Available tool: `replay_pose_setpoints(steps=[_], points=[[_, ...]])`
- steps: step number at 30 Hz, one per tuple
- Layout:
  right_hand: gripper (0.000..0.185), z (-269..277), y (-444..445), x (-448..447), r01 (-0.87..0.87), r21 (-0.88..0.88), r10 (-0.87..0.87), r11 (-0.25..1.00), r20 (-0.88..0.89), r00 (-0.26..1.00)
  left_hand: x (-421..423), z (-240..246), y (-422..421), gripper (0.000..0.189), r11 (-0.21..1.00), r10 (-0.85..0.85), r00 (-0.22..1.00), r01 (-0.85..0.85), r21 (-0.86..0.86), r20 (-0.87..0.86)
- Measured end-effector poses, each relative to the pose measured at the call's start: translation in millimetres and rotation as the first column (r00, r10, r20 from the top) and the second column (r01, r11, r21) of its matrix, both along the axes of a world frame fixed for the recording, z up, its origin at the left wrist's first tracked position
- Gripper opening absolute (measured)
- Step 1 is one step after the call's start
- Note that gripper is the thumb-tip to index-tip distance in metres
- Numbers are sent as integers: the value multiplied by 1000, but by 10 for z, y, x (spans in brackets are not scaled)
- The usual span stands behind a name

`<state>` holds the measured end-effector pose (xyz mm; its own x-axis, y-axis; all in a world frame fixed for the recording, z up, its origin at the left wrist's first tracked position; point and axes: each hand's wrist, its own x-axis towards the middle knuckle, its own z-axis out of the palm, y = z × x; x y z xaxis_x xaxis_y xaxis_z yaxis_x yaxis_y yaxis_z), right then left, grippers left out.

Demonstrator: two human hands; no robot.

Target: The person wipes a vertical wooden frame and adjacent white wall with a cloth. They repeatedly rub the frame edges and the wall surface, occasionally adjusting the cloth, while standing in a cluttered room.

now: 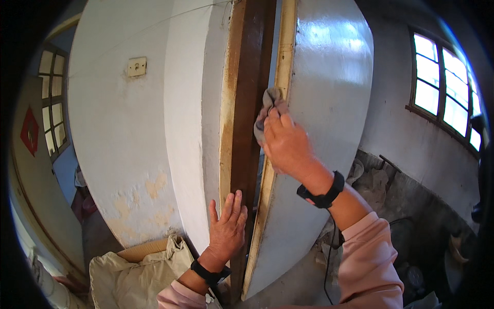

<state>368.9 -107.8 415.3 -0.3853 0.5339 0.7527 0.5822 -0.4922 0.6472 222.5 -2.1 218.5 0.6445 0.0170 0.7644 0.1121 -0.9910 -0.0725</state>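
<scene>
My right hand (289,143) is closed on a crumpled grey and pinkish cloth (271,101). The cloth lies against the pale wooden edge (285,58) of a white door (328,96), which stands ajar. Lower down, my left hand (228,226) rests with its fingers apart on the brown wooden door frame (247,135), holding nothing. A narrow gap shows between frame and door. Both wrists wear black bands, and the sleeves are pink.
Left of the frame is a white wall with peeling paint (156,185) and a light switch (137,67). Below it, beige fabric (142,274) covers a cardboard box (144,250). A black cable (328,266) hangs behind the door, near clutter. A paned window (444,81) is at right.
</scene>
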Motion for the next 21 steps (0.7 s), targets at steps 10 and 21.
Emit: replay_pose_setpoints(steps=[10,21], points=[[37,-1408,-86,-86,182,-196,-198,964,-62,978,-146,121,-91,21,982,-100,988,117,-148,118],[28,-3005,-201,-141,-246,-280,-17,928,-690,723,-498,-265,-493,27,958,-203,977,211,-193,62]])
